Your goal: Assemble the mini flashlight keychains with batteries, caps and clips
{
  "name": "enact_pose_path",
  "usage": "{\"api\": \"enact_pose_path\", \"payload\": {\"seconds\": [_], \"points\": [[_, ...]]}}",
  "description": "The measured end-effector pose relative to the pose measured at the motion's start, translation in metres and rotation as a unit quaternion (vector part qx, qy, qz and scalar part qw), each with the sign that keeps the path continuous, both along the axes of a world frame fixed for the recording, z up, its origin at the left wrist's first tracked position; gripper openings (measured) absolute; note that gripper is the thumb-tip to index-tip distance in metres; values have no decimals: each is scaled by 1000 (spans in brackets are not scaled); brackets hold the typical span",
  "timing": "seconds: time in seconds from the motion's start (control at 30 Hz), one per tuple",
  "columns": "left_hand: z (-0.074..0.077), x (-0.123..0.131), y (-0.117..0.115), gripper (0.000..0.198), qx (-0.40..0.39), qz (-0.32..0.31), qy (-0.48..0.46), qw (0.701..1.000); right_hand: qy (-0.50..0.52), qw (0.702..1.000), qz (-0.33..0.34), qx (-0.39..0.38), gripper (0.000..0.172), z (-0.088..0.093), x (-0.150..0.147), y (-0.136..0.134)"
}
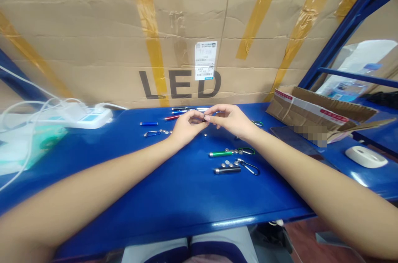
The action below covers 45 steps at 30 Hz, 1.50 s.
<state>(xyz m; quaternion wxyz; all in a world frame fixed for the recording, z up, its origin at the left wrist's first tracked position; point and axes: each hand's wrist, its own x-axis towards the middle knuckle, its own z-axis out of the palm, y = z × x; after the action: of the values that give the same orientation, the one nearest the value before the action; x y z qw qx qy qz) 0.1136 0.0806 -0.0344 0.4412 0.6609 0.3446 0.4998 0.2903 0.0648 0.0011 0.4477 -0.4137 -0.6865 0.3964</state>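
Dark small piece [204,119], centre of frame just above the blue counter [174,196]. It is pinched between the fingertips of the left hand [186,124] and the right hand [230,119], both closed on it. Looks light and stiff, likely smooth metal or plastic, so slippery. Best gripped by its sides with thumb and forefinger pads.

Fingers cover most of it, so its shape is unclear and I can't tell what part it is. Lower right of the hands lie a green penlight [220,154], a black penlight [226,170], loose button cells [230,164] and a clip [248,167]. Things along the far edge are too small to identify.
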Motion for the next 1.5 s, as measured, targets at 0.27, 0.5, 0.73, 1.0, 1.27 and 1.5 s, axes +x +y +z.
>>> {"api": "enact_pose_path", "payload": {"seconds": [0.27,0.5,0.73,1.0,1.27,1.5], "points": [[0,0,0,25,-7,-8,-12,1000,-24,1000,14,-6,29,-2,0,1],[-2,-1,2,23,24,10,-14,1000,-105,994,-17,-3,40,0,3,1],[-4,-1,4,23,31,34,-4,999,-320,945,54,41,22,-7,3,-1],[-6,-1,5,21,34,43,-6,998,-353,927,93,90,6,-6,2,-5],[-6,-1,6,22,26,44,-6,999,-367,919,68,128,2,-11,-3,-8],[-4,0,5,23,20,48,-10,999,-190,982,-20,-1,7,-3,4,4]]}}
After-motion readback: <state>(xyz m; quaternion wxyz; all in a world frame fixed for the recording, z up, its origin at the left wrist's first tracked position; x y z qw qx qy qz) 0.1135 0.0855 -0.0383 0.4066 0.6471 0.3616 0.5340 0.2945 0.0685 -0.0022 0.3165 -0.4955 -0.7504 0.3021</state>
